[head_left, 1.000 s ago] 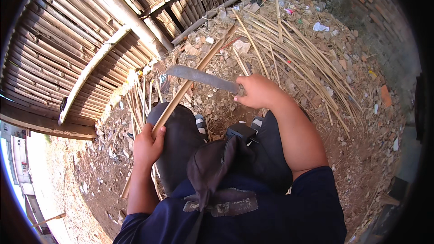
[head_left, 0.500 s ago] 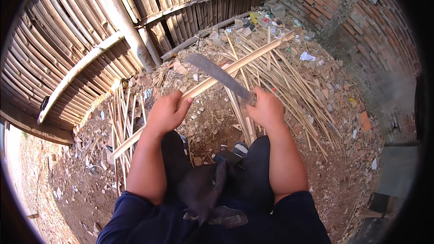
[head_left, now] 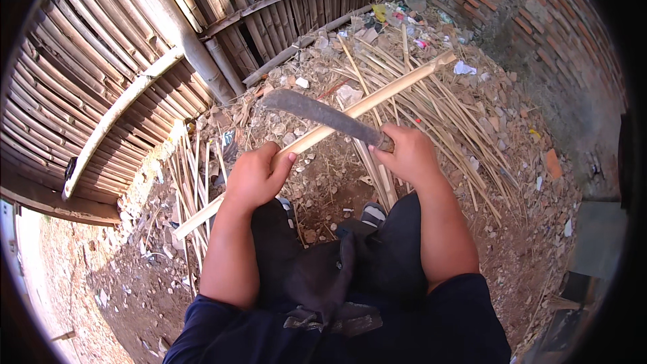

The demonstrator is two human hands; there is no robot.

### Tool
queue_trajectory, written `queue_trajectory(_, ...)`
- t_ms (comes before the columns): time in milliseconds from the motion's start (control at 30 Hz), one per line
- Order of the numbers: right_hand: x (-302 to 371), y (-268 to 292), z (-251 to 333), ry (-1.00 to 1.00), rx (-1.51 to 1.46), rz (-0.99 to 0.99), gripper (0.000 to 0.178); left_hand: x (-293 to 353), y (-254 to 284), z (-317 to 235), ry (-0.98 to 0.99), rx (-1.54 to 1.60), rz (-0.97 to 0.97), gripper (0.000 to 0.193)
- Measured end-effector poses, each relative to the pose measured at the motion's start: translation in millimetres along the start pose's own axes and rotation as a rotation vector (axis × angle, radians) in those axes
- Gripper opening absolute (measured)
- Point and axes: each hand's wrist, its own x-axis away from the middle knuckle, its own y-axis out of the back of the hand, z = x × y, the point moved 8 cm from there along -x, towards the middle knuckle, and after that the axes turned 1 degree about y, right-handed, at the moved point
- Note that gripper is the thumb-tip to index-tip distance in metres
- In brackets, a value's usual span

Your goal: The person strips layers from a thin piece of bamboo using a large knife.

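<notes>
My left hand (head_left: 258, 174) is closed around a long, pale split bamboo strip (head_left: 377, 96), which slants from the lower left up to the far right. In my right hand (head_left: 410, 152) is the handle of a machete (head_left: 317, 109) with a dark, broad, curved blade. The blade points left and crosses the strip just beyond my left hand. Whether its edge touches the strip or only lies over it, I cannot tell. My fingers hide most of the handle.
A pile of thin bamboo strips (head_left: 451, 135) lies on the stony ground ahead to the right. More strips (head_left: 195, 175) lie at left. A bamboo wall (head_left: 87, 87) stands on the left, a brick wall (head_left: 526, 27) at far right. Litter, including a white scrap (head_left: 464, 68), is scattered about.
The machete has turned so its blade lies flatter, its tip slightly lower and farther left. Both hands still grip the same things. The whole view has shifted a little.
</notes>
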Motion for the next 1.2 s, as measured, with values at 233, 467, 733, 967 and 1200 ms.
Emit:
queue_trajectory(233,6.7,-19.0,12.8,0.034,0.018,-0.019,0.028,0.0,-5.5,-3.7,-0.015,-0.055,-0.02,0.044)
queue_trajectory(467,-6.8,-7.3,-29.8,-0.214,-0.05,0.015,0.028,-1.6,-7.4,-9.1,-0.041,-0.08,-0.041,0.044)
queue_trajectory(733,6.8,-21.7,3.1,-0.036,0.05,0.095,0.025,-1.3,-14.3,-14.8,-0.064,-0.097,-0.034,0.043)
queue_trajectory(967,-6.3,0.2,-44.6,-0.281,-0.13,-0.021,0.03,-2.6,-12.4,-15.0,-0.06,-0.117,-0.066,0.043)
queue_trajectory(1200,4.4,-25.6,-14.0,-0.094,-0.044,0.116,0.027,-0.9,-15.9,-15.2,-0.041,-0.105,-0.049,0.044)
